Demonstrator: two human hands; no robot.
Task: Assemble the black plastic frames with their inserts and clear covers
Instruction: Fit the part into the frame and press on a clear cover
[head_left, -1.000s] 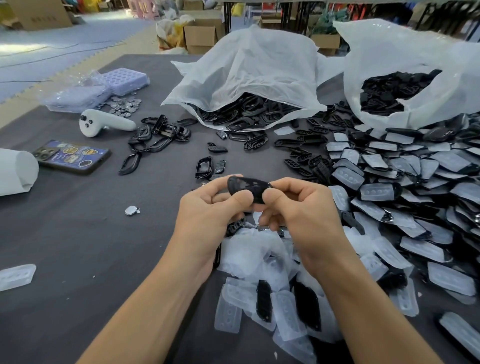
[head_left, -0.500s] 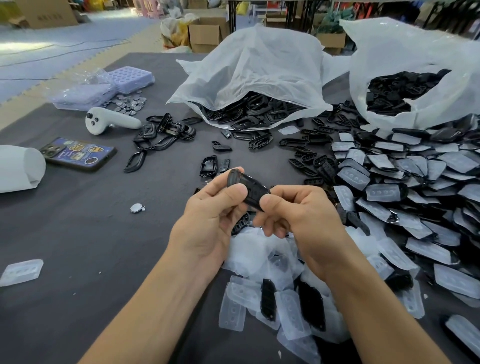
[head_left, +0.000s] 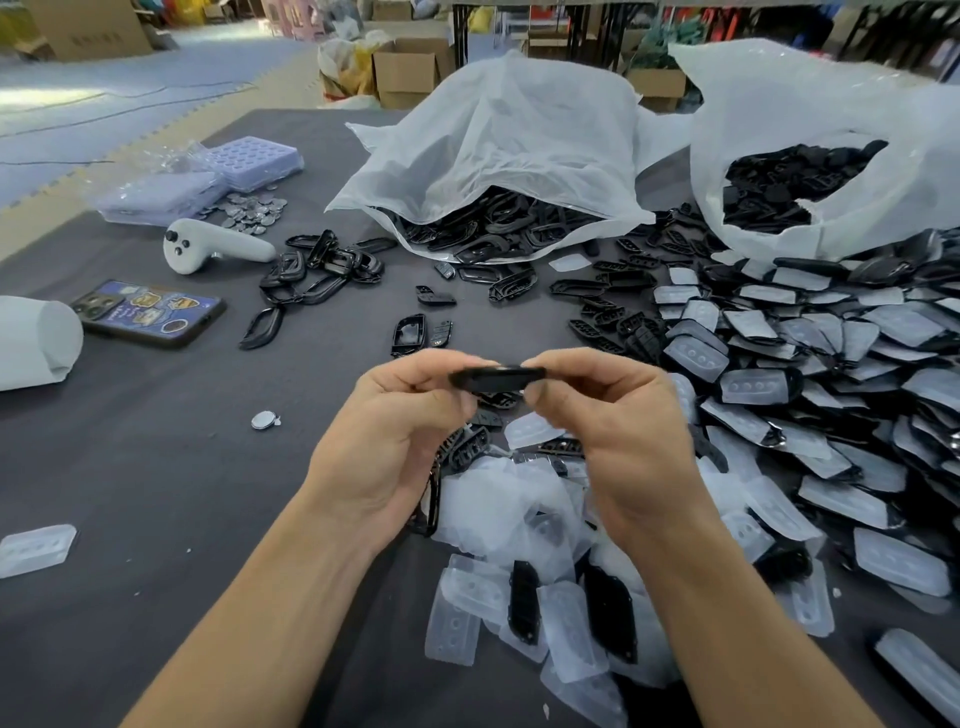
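Black frame (head_left: 496, 378) is held in the air between both hands, in the middle of the view, above the table (head_left: 156, 467) and over a heap of clear covers (head_left: 493, 514). It lies level and is seen from its thin edge. The left hand (head_left: 395, 441) pinches its left end between thumb and forefinger; the other fingers are curled below. The right hand (head_left: 613, 431) pinches the right end in the same way, with the remaining fingers folded toward the palm. Neither hand holds anything else.

Half a second ago the frame was tilted, with its left end higher and its broad face turned to the camera. Now it is turned flat, so only the edge shows. The hands were closer together then, and the right thumb covered more of the frame; now they grip only its ends and a longer part of it is free between them.

On the far side of the table lie two white bags (head_left: 498, 145) with black parts inside. At the left lie a phone (head_left: 148, 312) and a white controller (head_left: 208, 249).
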